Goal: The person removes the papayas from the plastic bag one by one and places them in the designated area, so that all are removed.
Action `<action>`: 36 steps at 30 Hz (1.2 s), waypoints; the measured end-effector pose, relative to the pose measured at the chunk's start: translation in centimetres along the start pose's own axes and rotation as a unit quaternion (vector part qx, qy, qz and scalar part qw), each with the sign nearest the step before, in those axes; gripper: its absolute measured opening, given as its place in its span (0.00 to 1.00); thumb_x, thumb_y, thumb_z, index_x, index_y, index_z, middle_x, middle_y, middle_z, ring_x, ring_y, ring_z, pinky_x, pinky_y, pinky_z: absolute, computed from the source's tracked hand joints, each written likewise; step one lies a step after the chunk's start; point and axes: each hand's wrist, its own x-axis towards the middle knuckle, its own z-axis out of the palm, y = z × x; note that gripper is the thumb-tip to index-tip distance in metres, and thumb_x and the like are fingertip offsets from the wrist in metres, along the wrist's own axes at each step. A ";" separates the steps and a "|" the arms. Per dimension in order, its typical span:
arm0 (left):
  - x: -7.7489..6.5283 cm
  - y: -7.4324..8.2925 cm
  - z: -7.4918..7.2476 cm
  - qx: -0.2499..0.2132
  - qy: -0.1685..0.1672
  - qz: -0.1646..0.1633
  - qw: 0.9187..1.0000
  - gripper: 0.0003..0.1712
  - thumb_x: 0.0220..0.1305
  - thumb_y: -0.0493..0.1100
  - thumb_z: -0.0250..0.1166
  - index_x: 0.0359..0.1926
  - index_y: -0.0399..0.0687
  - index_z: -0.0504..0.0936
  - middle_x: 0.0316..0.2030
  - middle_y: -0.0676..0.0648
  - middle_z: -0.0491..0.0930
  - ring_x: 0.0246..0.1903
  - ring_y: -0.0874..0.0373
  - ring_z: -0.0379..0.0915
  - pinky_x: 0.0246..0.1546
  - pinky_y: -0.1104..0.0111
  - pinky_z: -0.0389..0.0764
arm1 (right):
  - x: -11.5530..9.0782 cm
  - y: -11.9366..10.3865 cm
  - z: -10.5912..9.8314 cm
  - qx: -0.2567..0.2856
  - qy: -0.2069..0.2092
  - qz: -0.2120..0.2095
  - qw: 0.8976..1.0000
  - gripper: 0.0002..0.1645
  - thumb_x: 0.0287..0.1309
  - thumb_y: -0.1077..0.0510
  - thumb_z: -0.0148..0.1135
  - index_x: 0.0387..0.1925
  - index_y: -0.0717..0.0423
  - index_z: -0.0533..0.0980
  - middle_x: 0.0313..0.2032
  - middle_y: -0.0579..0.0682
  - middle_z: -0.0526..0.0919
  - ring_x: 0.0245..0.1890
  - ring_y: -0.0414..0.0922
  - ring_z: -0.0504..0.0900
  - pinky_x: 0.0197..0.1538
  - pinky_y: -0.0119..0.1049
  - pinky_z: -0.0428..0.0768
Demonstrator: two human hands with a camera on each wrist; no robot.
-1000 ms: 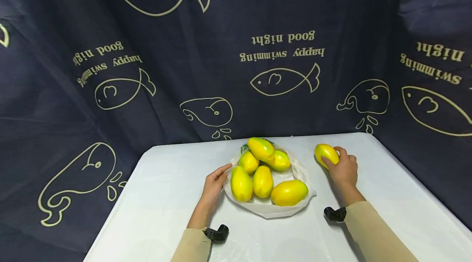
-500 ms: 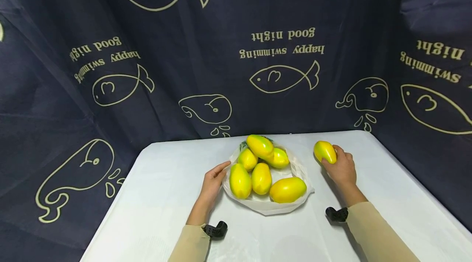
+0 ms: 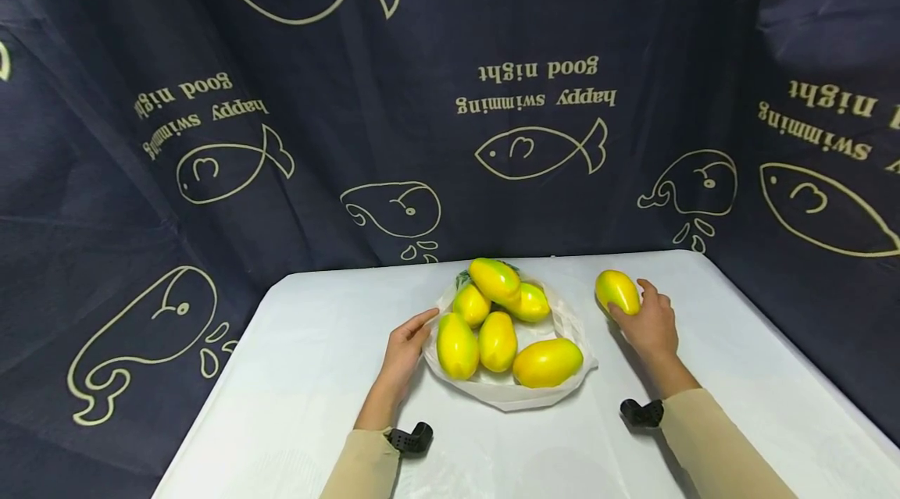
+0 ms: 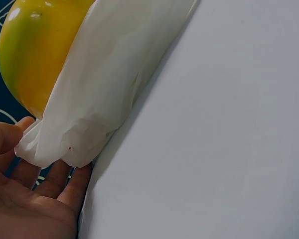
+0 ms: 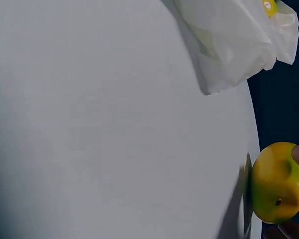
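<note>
A white plastic bag [image 3: 516, 399] lies with its mouth spread wide on the table, several yellow-green mangoes [image 3: 547, 363] inside. At its left side my left hand [image 3: 404, 352] holds the rim; in the left wrist view the bag's edge [image 4: 35, 147] passes between the thumb and fingers. Right of the bag, my right hand [image 3: 650, 325] grips a single mango [image 3: 616, 292], thumb on the near side and fingers around the right. In the right wrist view that mango [image 5: 276, 186] is close to the table surface, the hand mostly cut off by the frame edge.
The table [image 3: 295, 374] has a smooth white cover. Behind it hangs a dark blue curtain [image 3: 394, 116] with fish and whale drawings. One mango [image 3: 494, 280] rests on top of others at the bag's back, near a green patch. Black cameras [image 3: 415, 439] sit on both wrists.
The mango in my right hand has turned slightly. Both hands stay nearly where they were, and the bag keeps its shape; the head view shifts a little.
</note>
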 end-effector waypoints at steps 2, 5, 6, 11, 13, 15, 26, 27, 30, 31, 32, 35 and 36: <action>0.1 0.0 0.0 -0.001 0.001 0.001 1.000 0.20 0.74 0.39 0.54 0.63 0.53 0.80 0.67 0.47 0.74 0.70 0.50 0.65 0.71 0.53 0.66 | -0.1 0.1 0.1 0.000 -0.002 0.002 1.000 0.49 0.59 0.45 0.63 0.74 0.60 0.54 0.62 0.73 0.65 0.62 0.68 0.67 0.58 0.65 0.72; 0.1 -0.1 0.0 0.001 0.001 0.003 1.000 0.20 0.74 0.40 0.54 0.63 0.52 0.80 0.67 0.46 0.74 0.69 0.50 0.65 0.70 0.54 0.66 | -0.1 0.3 0.1 0.001 -0.003 -0.001 1.000 0.50 0.59 0.46 0.63 0.74 0.60 0.53 0.64 0.74 0.63 0.63 0.69 0.65 0.60 0.66 0.70; 0.1 -0.1 0.0 -0.001 0.001 0.003 1.000 0.20 0.74 0.40 0.54 0.63 0.52 0.80 0.67 0.47 0.74 0.69 0.51 0.65 0.70 0.54 0.66 | -0.2 0.3 0.1 0.001 -0.003 -0.003 1.000 0.50 0.59 0.46 0.63 0.74 0.60 0.53 0.64 0.74 0.63 0.63 0.70 0.65 0.61 0.66 0.70; 0.1 -0.2 0.1 0.002 0.000 0.010 1.000 0.21 0.75 0.40 0.53 0.64 0.51 0.79 0.68 0.45 0.73 0.70 0.49 0.64 0.71 0.52 0.65 | -0.3 0.4 -0.2 0.010 0.000 -0.013 1.000 0.49 0.60 0.47 0.63 0.74 0.62 0.54 0.63 0.75 0.62 0.63 0.69 0.64 0.64 0.65 0.68; 0.0 -0.2 0.1 0.004 0.002 0.014 1.000 0.21 0.75 0.39 0.52 0.64 0.50 0.79 0.68 0.45 0.72 0.71 0.48 0.63 0.72 0.50 0.65 | -0.4 0.3 -0.2 0.013 0.000 -0.016 1.000 0.48 0.60 0.48 0.64 0.74 0.62 0.54 0.63 0.75 0.62 0.63 0.69 0.64 0.64 0.65 0.67; 0.0 -0.1 0.0 0.001 0.003 0.014 1.000 0.21 0.75 0.39 0.53 0.64 0.49 0.79 0.68 0.44 0.73 0.71 0.48 0.63 0.72 0.50 0.64 | -0.5 0.2 -0.3 0.013 0.001 -0.023 1.000 0.49 0.60 0.47 0.64 0.74 0.63 0.54 0.63 0.75 0.63 0.62 0.69 0.65 0.63 0.65 0.68; 0.1 0.2 0.2 -0.008 0.001 0.012 1.000 0.20 0.74 0.40 0.54 0.63 0.52 0.80 0.67 0.47 0.74 0.70 0.51 0.64 0.72 0.53 0.65 | -1.8 -1.1 -1.9 0.066 0.032 -0.058 0.996 0.44 0.62 0.50 0.62 0.74 0.60 0.57 0.65 0.71 0.63 0.64 0.65 0.64 0.62 0.62 0.66; 0.0 0.2 0.2 -0.006 0.000 0.013 1.000 0.20 0.74 0.40 0.54 0.63 0.51 0.79 0.67 0.46 0.74 0.70 0.50 0.65 0.72 0.53 0.65 | -1.9 -1.4 -2.0 0.069 0.033 -0.066 0.995 0.44 0.62 0.51 0.63 0.74 0.59 0.57 0.65 0.70 0.63 0.65 0.65 0.64 0.63 0.62 0.66; 0.0 0.2 0.2 0.000 -0.005 0.009 1.000 0.20 0.75 0.41 0.53 0.64 0.51 0.79 0.68 0.46 0.73 0.70 0.50 0.65 0.70 0.53 0.67 | -2.5 -2.6 -2.4 0.081 0.034 -0.095 0.992 0.42 0.62 0.52 0.63 0.73 0.59 0.58 0.67 0.70 0.62 0.65 0.66 0.63 0.63 0.63 0.65; -0.1 0.2 0.2 0.003 -0.007 0.009 1.000 0.21 0.75 0.41 0.53 0.64 0.52 0.78 0.68 0.46 0.73 0.70 0.50 0.65 0.70 0.54 0.68 | -2.8 -3.0 -2.4 0.086 0.034 -0.105 0.990 0.42 0.62 0.53 0.63 0.73 0.58 0.59 0.67 0.70 0.63 0.64 0.66 0.63 0.62 0.63 0.65; -0.1 0.2 0.1 0.005 -0.008 0.007 1.000 0.21 0.75 0.41 0.52 0.64 0.52 0.78 0.68 0.46 0.73 0.70 0.50 0.65 0.70 0.54 0.68 | -3.0 -3.6 -2.5 0.091 0.031 -0.116 0.989 0.42 0.62 0.53 0.63 0.73 0.58 0.59 0.66 0.70 0.63 0.64 0.66 0.63 0.61 0.63 0.65; -0.1 0.2 0.1 0.003 -0.009 0.005 1.000 0.21 0.75 0.41 0.52 0.64 0.54 0.78 0.69 0.47 0.72 0.70 0.50 0.64 0.70 0.54 0.67 | -3.9 -5.1 -2.7 0.102 0.022 -0.150 0.983 0.42 0.62 0.54 0.65 0.73 0.57 0.59 0.66 0.69 0.63 0.64 0.65 0.64 0.60 0.63 0.66; -0.1 0.2 0.1 0.002 -0.009 0.006 1.000 0.21 0.75 0.41 0.52 0.64 0.53 0.78 0.69 0.47 0.72 0.70 0.50 0.64 0.71 0.53 0.67 | -4.2 -5.6 -2.7 0.104 0.017 -0.160 0.981 0.42 0.62 0.54 0.65 0.73 0.56 0.60 0.66 0.68 0.63 0.64 0.65 0.64 0.60 0.63 0.66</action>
